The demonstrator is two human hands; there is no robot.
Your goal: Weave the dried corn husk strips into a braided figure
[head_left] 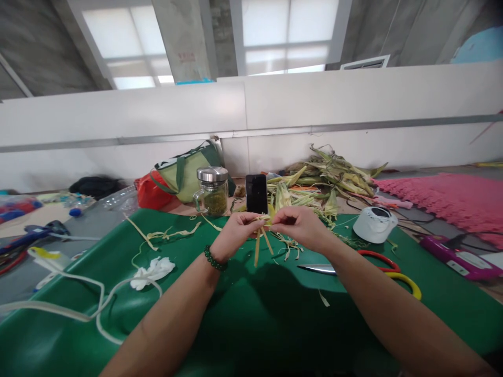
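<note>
Thin yellow corn husk strips [257, 250] hang down between my two hands, their upper ends gathered in a small bundle at the fingertips. My left hand [240, 230], with a dark green bead bracelet [215, 258] at its wrist, pinches this bundle from the left. Close on the right, my right hand [301, 226] has its thumb and forefinger pressed together at the husk's edge; the exact grip is partly hidden by the fingers. A black phone [256, 192] stands upright just behind the hands. Scissors [320, 268] with red and yellow handles lie partly under my right forearm.
A glass jar with a steel lid [212, 195] stands behind the green mat [251, 324]. Corn husks [334, 170] are heaped at the back. A white roll-like object [375, 225] and a magenta tool [459, 259] lie right; crumpled tissue [153, 272] and a white cable [70, 312] lie left.
</note>
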